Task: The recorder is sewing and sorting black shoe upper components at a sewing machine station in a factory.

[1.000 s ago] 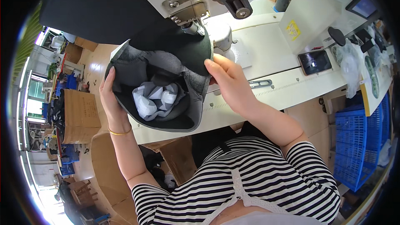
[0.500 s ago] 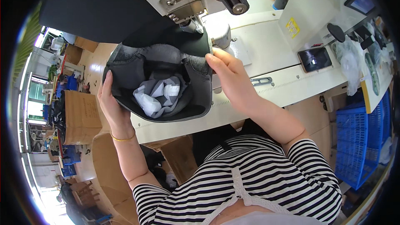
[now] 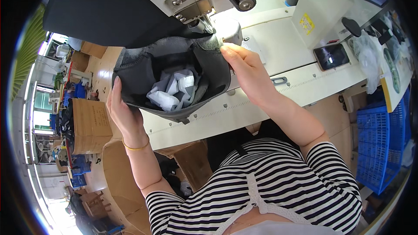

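A dark grey fabric bag (image 3: 211, 72) is held with its mouth facing up, its far rim close under the sewing machine's presser foot (image 3: 199, 27). Crumpled grey and white material (image 3: 167, 98) lies inside it. My left hand (image 3: 126, 115) grips the bag's left wall, with part of the fingers hidden behind the fabric. At the far right corner, my right hand (image 3: 247, 69) pinches the rim between thumb and fingers, just beside the needle area. Whether the presser foot is down on the fabric cannot be made out.
The white machine bed (image 3: 270, 98) carries a ruler strip along its near edge. A phone (image 3: 332, 56) lies to the right, near a clear plastic bag (image 3: 368, 56). Blue crates (image 3: 379, 148) stand at lower right, cardboard boxes (image 3: 91, 124) at left. A black panel (image 3: 109, 8) fills the upper left.
The bag has turned and tilted a little, and a small dark tab shows at its near lower edge. Both hands have moved along with it, keeping their hold.
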Tool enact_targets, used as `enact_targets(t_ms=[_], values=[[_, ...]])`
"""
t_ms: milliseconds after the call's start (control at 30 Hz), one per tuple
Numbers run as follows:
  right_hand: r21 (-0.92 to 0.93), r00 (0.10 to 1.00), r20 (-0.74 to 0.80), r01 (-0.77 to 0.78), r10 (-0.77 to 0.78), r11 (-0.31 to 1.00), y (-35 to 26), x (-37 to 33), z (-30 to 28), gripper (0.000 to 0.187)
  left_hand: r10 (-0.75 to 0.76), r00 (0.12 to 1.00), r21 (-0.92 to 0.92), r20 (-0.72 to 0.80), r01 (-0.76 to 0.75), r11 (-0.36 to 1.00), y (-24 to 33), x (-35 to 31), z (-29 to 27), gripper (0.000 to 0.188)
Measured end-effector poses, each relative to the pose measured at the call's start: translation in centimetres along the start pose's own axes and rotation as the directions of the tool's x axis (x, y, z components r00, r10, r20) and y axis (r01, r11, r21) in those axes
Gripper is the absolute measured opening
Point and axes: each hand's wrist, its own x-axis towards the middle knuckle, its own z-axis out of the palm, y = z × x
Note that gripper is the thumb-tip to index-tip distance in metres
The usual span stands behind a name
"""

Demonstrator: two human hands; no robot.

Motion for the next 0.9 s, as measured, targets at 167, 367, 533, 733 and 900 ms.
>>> enact_targets(t_ms=[167, 367, 533, 733, 900], values=[[-0.053, 0.999, -0.037, -0.018, 0.016, 0.998, -0.3, -0.2, 0.5, 0.027, -0.025, 0.999, -0.021, 0.02, 0.025, 0.999, -0.2, 0.6, 0.0, 0.031], [-0.153, 0.997, -0.06, 0.028, -0.038, 0.988, -0.6, -0.4, 0.7, 0.027, -0.039, 0.998, 0.006, -0.051, 0.039, 0.999, 0.2, 0.0, 1.5, 0.031], [-0.173, 0.998, -0.049, 0.022, -0.031, 0.985, -0.6, -1.1, 0.7, 0.027, -0.046, 0.998, -0.042, -0.052, 0.044, 0.998, 0.6, -0.3, 2.0, 0.031], [-0.077, 1.0, 0.007, 0.031, -0.031, 0.997, -0.2, -1.0, 0.8, 0.031, -0.027, 0.999, -0.035, -0.02, 0.026, 0.999, 0.5, 0.0, 2.0, 0.03], [-0.042, 0.999, 0.047, -0.024, 0.026, 0.999, -0.3, -1.1, 0.7, 0.034, -0.068, 0.997, -0.078, -0.033, 0.065, 0.995, -0.2, 1.2, 2.7, 0.031]])
